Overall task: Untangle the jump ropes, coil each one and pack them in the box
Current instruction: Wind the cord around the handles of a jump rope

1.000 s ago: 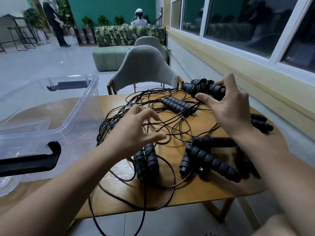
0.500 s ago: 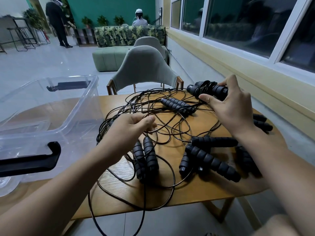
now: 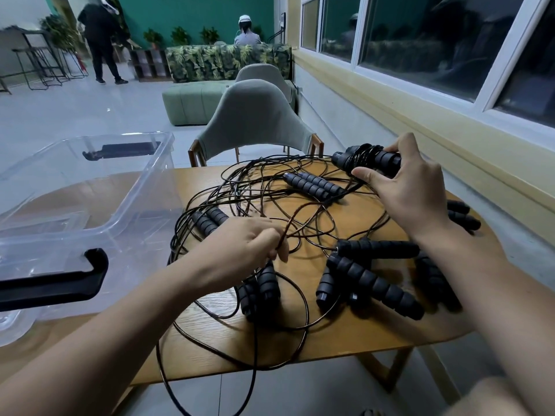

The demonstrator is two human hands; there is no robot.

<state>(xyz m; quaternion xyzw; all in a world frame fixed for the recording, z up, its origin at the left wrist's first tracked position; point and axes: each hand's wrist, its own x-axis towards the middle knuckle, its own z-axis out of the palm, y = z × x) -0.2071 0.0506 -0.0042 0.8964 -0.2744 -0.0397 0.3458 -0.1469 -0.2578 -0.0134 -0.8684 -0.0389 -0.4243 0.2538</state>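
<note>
I find the tangle of black jump ropes with ribbed foam handles [image 3: 303, 205] spread over the middle and right of the rounded wooden table [image 3: 369, 340], with cord loops hanging past its near edge. The clear plastic box [image 3: 144, 187] stands open at the left, just beside the tangle. Bare wood shows along the near rim.

My left hand [image 3: 243, 244], knuckles up, pinches thin cords mid-tangle. My right hand [image 3: 411, 190], near the far edge, grasps a cord-wound pair of handles [image 3: 366, 159].

Tangled cords [image 3: 270, 202] and black handles [image 3: 375, 283] crowd the worktop [image 3: 345, 340]; the clear box [image 3: 144, 187] walls its left, a chair [image 3: 252, 121] behind.
</note>
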